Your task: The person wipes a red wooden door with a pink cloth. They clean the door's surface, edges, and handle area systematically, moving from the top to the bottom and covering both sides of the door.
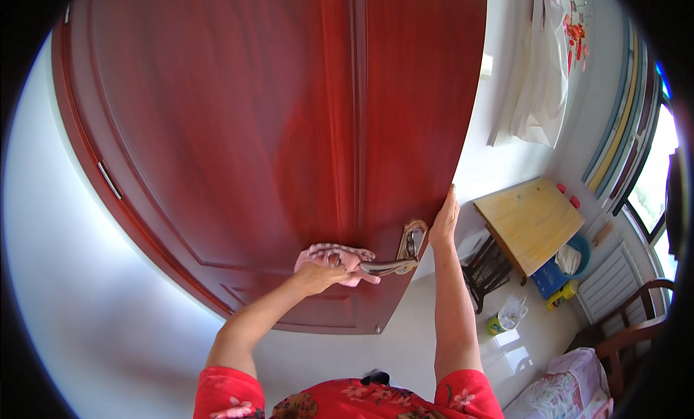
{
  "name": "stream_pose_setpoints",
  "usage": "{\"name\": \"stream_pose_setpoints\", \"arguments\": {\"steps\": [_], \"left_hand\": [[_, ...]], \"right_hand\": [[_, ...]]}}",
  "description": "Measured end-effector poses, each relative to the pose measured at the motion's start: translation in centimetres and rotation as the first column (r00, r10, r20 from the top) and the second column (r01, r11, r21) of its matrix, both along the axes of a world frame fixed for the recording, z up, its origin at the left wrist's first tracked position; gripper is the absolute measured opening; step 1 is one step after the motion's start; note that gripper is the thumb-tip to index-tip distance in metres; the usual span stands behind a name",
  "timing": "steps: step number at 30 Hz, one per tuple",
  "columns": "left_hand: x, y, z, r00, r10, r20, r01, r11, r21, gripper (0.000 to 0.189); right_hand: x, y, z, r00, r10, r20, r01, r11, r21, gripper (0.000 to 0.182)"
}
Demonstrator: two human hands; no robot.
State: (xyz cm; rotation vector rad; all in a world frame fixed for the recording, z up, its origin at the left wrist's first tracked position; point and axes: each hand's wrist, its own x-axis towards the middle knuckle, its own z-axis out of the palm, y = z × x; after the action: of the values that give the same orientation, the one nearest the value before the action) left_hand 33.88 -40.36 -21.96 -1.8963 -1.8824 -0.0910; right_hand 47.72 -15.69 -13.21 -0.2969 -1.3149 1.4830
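A reddish-brown wooden door (244, 121) stands open in front of me. My left hand (320, 277) grips a pink cloth (355, 278) with a dark patterned edge, close to the free end of the metal lever handle (387, 267). The handle comes out of an ornate metal lock plate (412, 240) near the door's edge. My right hand (444, 221) rests against that edge, just right of the plate, with its fingers pointing up; part of it is hidden behind the door.
At the right stand a wooden-topped table (528, 218), a teal basin (581, 251) on a blue box (548, 278), and a small bin (501, 322) with a plastic bag. A wooden chair (623, 337) is at lower right. A white cloth (545, 94) hangs on the wall.
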Motion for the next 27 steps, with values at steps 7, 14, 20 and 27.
{"name": "stream_pose_setpoints", "arguments": {"steps": [7, 14, 20, 27], "left_hand": [[-2.2, 0.4, 10.9, 0.951, -0.202, -0.232, 0.248, 0.951, 0.187, 0.044], [-1.2, 2.0, 31.7, 0.859, 0.182, -0.479, 0.101, 0.856, 0.507, 0.063], [-1.8, 4.5, 46.9, 0.749, 0.348, -0.564, 0.258, 0.631, 0.732, 0.054], [-1.8, 5.3, 58.6, 0.834, 0.526, -0.164, -0.053, 0.373, 0.926, 0.066]], "right_hand": [[0.0, -0.2, -0.3, 0.997, 0.064, -0.048, -0.067, 0.996, -0.058, 0.052], [0.7, 0.4, -0.7, 0.999, 0.018, 0.034, -0.018, 1.000, -0.005, 0.052], [1.2, 1.3, -1.8, 1.000, 0.018, 0.014, -0.017, 0.996, -0.084, 0.051], [1.4, -0.7, -0.4, 1.000, -0.014, 0.016, 0.012, 0.994, 0.109, 0.050]]}}
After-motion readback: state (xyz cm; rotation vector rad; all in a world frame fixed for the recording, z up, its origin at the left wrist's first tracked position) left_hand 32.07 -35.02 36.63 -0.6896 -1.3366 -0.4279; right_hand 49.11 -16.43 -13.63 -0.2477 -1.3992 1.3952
